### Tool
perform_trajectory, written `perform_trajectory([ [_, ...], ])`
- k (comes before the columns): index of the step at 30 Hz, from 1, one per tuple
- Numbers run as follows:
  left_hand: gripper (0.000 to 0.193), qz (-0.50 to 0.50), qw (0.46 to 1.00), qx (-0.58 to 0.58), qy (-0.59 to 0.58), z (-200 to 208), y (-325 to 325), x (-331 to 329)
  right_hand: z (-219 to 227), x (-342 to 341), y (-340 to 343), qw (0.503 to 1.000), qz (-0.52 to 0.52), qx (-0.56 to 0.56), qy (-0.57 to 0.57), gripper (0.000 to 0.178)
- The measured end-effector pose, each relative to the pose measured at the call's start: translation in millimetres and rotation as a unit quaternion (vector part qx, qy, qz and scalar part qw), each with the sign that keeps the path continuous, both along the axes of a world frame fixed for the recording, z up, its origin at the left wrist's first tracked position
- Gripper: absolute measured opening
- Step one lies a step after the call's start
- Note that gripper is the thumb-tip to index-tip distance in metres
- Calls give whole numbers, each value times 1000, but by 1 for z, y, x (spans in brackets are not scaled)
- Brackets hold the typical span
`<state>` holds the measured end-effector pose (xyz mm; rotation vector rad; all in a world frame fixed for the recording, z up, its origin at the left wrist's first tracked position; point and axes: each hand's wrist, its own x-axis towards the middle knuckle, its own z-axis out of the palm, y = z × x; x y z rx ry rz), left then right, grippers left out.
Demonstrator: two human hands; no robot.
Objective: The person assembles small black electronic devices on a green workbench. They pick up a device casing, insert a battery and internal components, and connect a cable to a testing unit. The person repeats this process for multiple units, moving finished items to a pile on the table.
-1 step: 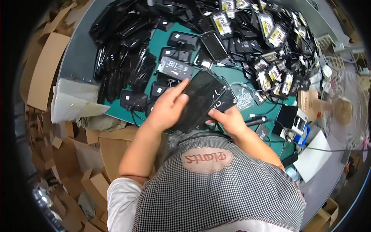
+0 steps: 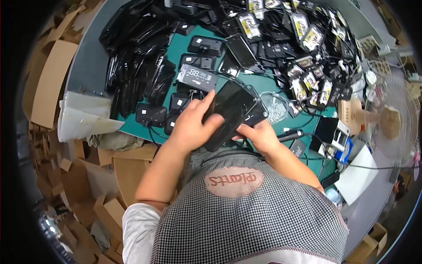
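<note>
Between my two hands is a flat black display unit (image 2: 231, 103), tilted above the table, with glossy, film-like reflections on its surface. My left hand (image 2: 192, 125) grips its left edge, thumb pressed on the face and fingers partly hidden. At its lower right edge, my right hand (image 2: 260, 137) holds it between thumb and fingers; most of those fingers are hidden underneath. Just beyond my left hand lies a display unit with a lit-looking panel (image 2: 198, 77). Several black units with small white stickers, among them one unit (image 2: 150, 114), lie around it with cables.
Stacked black plastic-wrapped packs (image 2: 140, 75) fill the left side of the green table (image 2: 178, 48). A heap of cabled units with yellow-white labels (image 2: 300, 26) covers the far right. A fan (image 2: 391, 125) stands at right, and cardboard boxes (image 2: 55, 83) lie left.
My left thumb has shifted inward over the face of the display unit. The bright reflections on the unit have changed. My right hand keeps nearly the same hold.
</note>
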<state>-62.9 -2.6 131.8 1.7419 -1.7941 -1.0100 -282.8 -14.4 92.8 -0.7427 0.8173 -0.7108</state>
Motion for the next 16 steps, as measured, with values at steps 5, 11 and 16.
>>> perform_trajectory([
  [5, 115, -78, 984, -82, -136, 15, 17, -32, 5, -22, 12, 997, 54, -58, 23, 29],
  [11, 117, -91, 981, -150, -81, 7, 35, -46, 5, -33, 25, 981, 57, -186, 27, 25],
  [16, 114, -87, 968, -223, -79, 9, 44, -57, 15, -40, 27, 950, 55, -292, 97, 28],
])
